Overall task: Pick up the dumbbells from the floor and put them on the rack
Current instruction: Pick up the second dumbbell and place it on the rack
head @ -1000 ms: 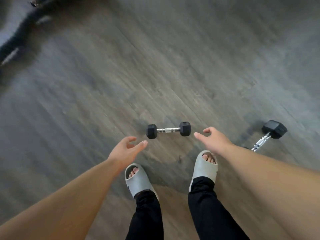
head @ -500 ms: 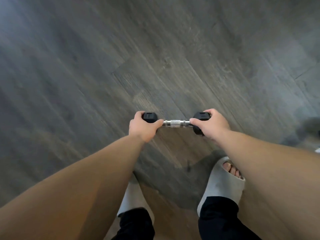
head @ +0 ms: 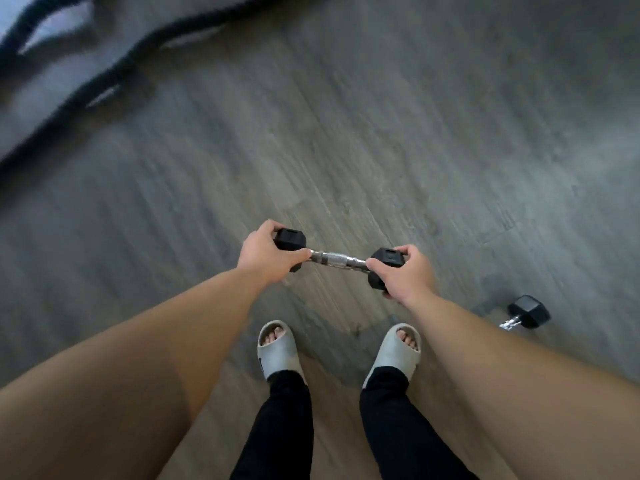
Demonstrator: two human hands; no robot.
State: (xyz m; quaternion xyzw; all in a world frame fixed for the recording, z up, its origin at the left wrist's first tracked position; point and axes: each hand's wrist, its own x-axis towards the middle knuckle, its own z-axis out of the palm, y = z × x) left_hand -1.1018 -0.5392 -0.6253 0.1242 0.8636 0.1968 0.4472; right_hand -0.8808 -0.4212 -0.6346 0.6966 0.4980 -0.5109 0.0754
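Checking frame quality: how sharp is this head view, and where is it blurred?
Head view: the held dumbbell and both hands, left hand and right hand, are sharp; the floor and black rope are motion-smeared; wide-angle stretching enlarges the forearms.

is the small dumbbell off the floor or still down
Off the floor: the small dumbbell is held at its heads by the left hand and right hand, above the feet.

Left hand (head: 266, 254), right hand (head: 407, 275) grip small dumbbell (head: 337, 259) ends; second dumbbell (head: 528, 311) on floor (head: 381, 133).
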